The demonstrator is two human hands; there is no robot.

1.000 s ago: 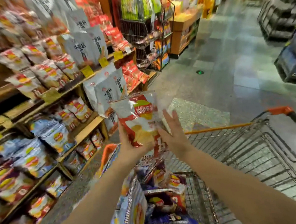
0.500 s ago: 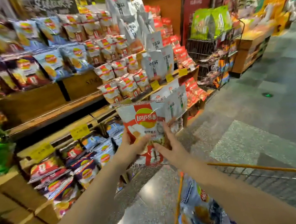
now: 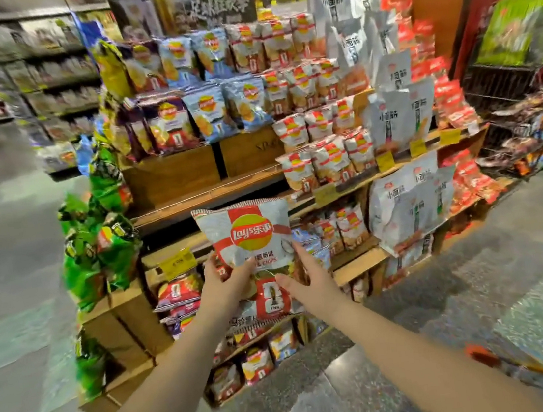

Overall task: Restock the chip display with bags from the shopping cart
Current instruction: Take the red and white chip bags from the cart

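Observation:
A white and red Lay's chip bag [image 3: 250, 239] is held upright in front of the wooden chip display [image 3: 169, 176]. My left hand [image 3: 225, 286] grips its lower left side. My right hand [image 3: 307, 280] presses flat against its lower right edge. The bag hangs level with the display's middle shelf [image 3: 206, 197], which has a bare stretch of board just behind it. Matching white and red bags [image 3: 323, 161] fill the shelf to the right. Only the orange rim of the shopping cart [image 3: 534, 375] shows at the bottom right.
Blue and purple chip bags [image 3: 206, 114] stand on the upper tiers. Green bags [image 3: 102, 242] hang on the display's left end. Large white snack bags [image 3: 407, 201] and red packs [image 3: 454, 112] crowd the right side. A wire rack [image 3: 525, 124] stands further right. Grey tiled aisle floor [image 3: 2, 241] lies left.
The view has swung left from the cart to face the display. Both hands have carried the bag up and toward the middle shelf. The cart has dropped almost out of view.

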